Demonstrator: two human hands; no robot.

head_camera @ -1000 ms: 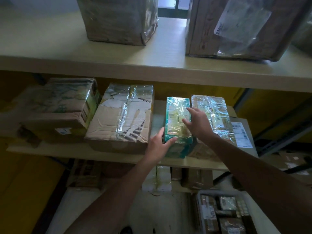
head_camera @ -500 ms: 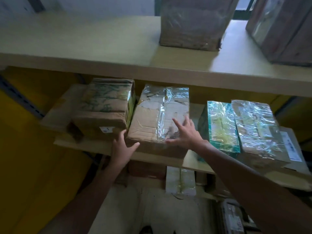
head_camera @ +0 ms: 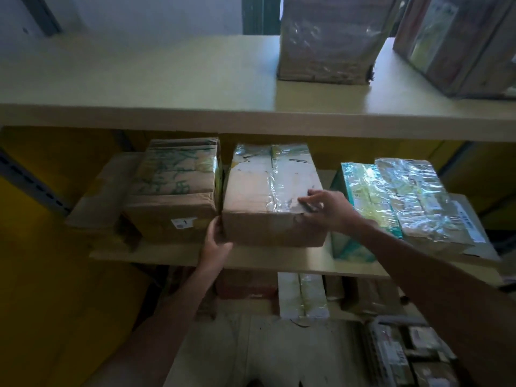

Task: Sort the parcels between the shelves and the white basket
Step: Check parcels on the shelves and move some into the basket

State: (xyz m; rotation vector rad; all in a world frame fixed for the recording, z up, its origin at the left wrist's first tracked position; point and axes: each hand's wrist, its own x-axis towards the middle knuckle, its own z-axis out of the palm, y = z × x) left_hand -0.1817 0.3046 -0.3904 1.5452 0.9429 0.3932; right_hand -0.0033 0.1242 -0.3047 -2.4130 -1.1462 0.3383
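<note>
Both hands are off the teal parcel [head_camera: 360,196] they were on a sec ago and have slid left onto the taped box [head_camera: 268,202], and the view has swung left w/ them. Big picture first: upper shelf [head_camera: 139,88] runs right across the top, carrying a tall wrapped box [head_camera: 329,43] and a second wrapped box [head_camera: 460,46] at the right edge, tilted. Below it is the middle shelf [head_camera: 265,259], where the action is. Far left, a flat cardboard piece [head_camera: 103,191], then a scribbled box [head_camera: 173,191] w/ green marks on top and a small label on its front. Just beside that, nearly touching, sits the taped box, centre of the middle shelf, front edge near the shelf lip, shiny tape down its top. Right of it there's a gap, then the teal parcel standing touching a shiny wrapped parcel [head_camera: 413,202], which lies on a flat labelled parcel [head_camera: 469,219]. Under the shelf, a white wrapped parcel [head_camera: 303,294], other boxes too dark to make out. Bottom right, the white basket [head_camera: 375,356], parcels inside, blurred. Now the hands: left hand [head_camera: 215,244] grips the taped box's front-left bottom corner, fingers tucked into the slot by the scribbled box. Right hand [head_camera: 329,210] holds the front-right top corner, fingers laid across the tape, thumb at the edge.
</note>
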